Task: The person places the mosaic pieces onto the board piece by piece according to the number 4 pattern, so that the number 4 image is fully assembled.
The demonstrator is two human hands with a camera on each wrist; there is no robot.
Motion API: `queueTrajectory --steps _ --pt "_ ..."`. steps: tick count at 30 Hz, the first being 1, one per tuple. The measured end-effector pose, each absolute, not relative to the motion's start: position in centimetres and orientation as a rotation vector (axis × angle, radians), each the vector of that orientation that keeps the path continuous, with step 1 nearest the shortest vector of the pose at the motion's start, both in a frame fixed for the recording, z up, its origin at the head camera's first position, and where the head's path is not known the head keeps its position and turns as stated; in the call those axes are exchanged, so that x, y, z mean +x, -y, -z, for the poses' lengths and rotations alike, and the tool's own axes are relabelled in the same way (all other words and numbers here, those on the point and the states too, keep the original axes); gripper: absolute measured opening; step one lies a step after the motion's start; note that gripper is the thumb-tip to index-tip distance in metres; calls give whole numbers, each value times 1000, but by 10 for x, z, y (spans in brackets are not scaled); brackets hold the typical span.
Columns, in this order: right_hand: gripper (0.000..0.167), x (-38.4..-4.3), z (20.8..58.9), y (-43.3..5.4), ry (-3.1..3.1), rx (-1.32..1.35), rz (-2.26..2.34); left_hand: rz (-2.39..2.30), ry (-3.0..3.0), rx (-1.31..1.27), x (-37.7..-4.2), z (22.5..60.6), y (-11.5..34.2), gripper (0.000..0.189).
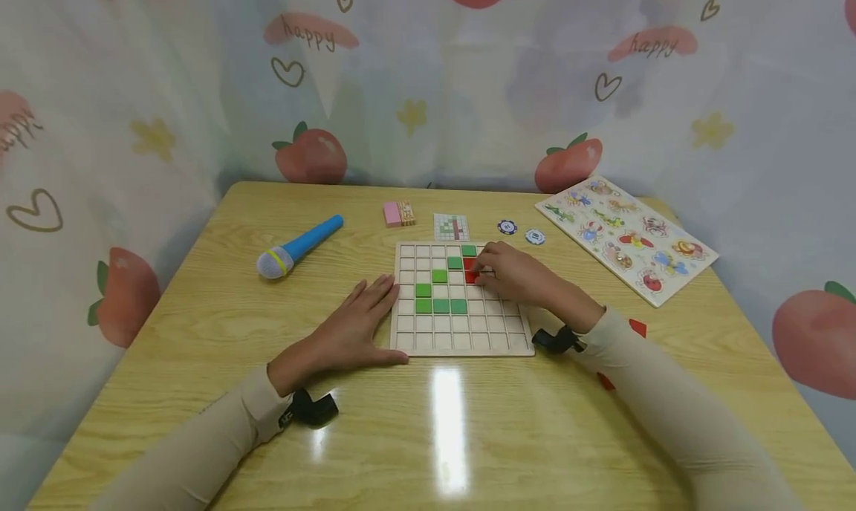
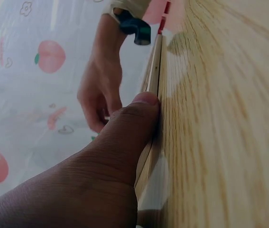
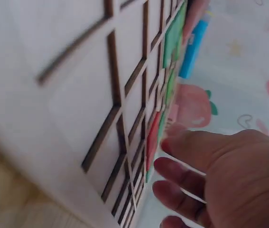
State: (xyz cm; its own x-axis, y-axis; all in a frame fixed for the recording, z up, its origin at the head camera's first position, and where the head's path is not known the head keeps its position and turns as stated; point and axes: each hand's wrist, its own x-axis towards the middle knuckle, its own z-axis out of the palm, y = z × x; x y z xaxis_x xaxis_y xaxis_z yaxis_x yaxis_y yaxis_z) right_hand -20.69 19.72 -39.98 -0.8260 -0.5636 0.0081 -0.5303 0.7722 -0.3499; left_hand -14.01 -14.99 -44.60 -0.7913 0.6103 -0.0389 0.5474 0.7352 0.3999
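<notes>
A wooden grid board (image 1: 461, 342) lies mid-table, holding several green tiles (image 1: 439, 275) and red tiles (image 1: 470, 264) in its upper right part. My left hand (image 1: 357, 321) rests at the board's left side, fingers spread along that edge and thumb at the lower left corner. In the left wrist view the thumb (image 2: 129, 121) lies against the board's edge. My right hand (image 1: 518, 273) is over the upper right of the board, fingertips right at the red tiles and partly covering them. The right wrist view shows its thumb (image 3: 186, 147) and loosely bent fingers beside the red tile (image 3: 152, 140).
Behind the board are a small pattern card (image 1: 451, 227), a pink-and-patterned block (image 1: 399, 214) and two chips (image 1: 507, 226). A blue toy microphone (image 1: 301, 247) lies at left, a picture puzzle board (image 1: 628, 236) at right. Red pieces (image 1: 638, 327) show partly beneath the right forearm.
</notes>
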Motion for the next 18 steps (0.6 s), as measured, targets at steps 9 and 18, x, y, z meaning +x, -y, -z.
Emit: queueTrajectory --steps 9,18 --pt "27 -111 379 -296 -3018 -760 1003 -541 -2766 951 -141 447 145 129" --pt "44 -22 406 -378 -2822 -602 1304 -581 -2780 941 -140 446 149 127"
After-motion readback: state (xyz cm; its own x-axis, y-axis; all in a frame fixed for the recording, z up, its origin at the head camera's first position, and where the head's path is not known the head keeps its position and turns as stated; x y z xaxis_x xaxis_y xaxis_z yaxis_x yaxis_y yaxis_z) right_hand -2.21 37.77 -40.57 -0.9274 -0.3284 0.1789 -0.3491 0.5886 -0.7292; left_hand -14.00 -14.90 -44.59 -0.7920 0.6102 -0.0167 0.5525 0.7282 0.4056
